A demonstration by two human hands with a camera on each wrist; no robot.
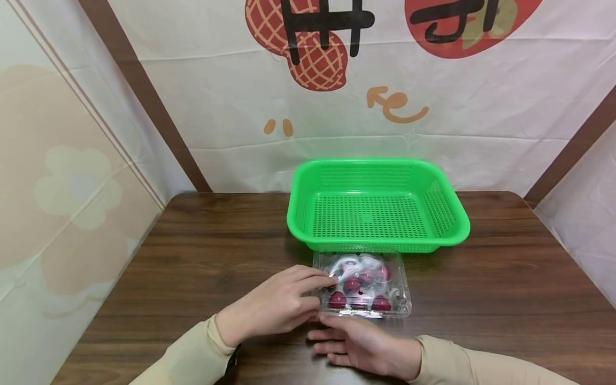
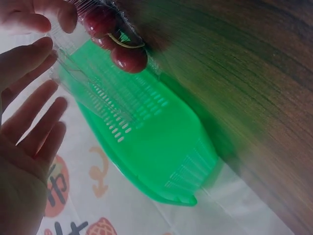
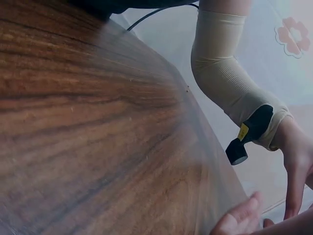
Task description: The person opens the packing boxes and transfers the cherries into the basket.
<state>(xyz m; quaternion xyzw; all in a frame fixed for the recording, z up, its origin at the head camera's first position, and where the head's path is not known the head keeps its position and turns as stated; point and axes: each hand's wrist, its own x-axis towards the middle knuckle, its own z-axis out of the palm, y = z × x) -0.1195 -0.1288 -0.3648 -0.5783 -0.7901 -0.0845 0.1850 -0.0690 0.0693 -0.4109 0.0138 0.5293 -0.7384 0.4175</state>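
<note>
A clear plastic clamshell box point(image 1: 403, 278) lies on the table with several dark red cherries point(image 1: 337, 300) inside. My left hand point(image 1: 281, 302) reaches over the box's left edge, fingertips touching the lid. Seen from the left wrist, its fingers point(image 2: 36, 117) are spread and fairly straight beside the clear plastic. At the front left corner is my right hand point(image 1: 368, 345), its thumb by the box's front edge and its other fingers extended below it. Through the plastic in the left wrist view, cherries point(image 2: 129, 59) show with a green stem.
A green plastic basket point(image 1: 377, 243) with a perforated bottom stands directly behind the box. The brown wooden table point(image 1: 192, 256) extends to both sides. A printed cloth point(image 1: 216, 107) hangs behind it. A dark strapped device point(image 3: 257, 122) is on my left wrist.
</note>
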